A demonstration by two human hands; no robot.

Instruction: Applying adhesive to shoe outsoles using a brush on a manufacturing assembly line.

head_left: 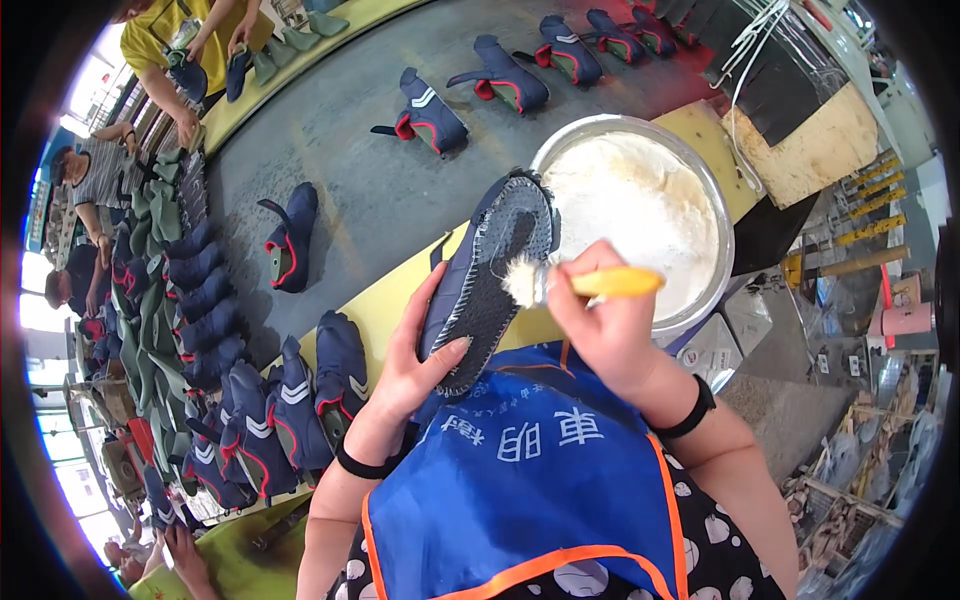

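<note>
My left hand [415, 350] is closed round a dark navy shoe upper [475, 285], its underside turned up with stitching along the edge and a dark woven bottom. In my right hand [610, 320] is a brush with a yellow handle [618, 282]. Its whitish bristles [522, 282] meet the shoe's underside near the middle. A darker, wet-looking patch shows toward the upper end of the underside. Just beyond my right hand stands a round metal basin [722, 245] holding a thick white substance [630, 205].
Navy shoes with red trim stand on a dark conveyor belt [365, 195], one shoe [290, 238] at the left. More shoes [290, 400] crowd the left edge near green shoe lasts [150, 330]. People work along the far and left sides, one in a yellow shirt [160, 40].
</note>
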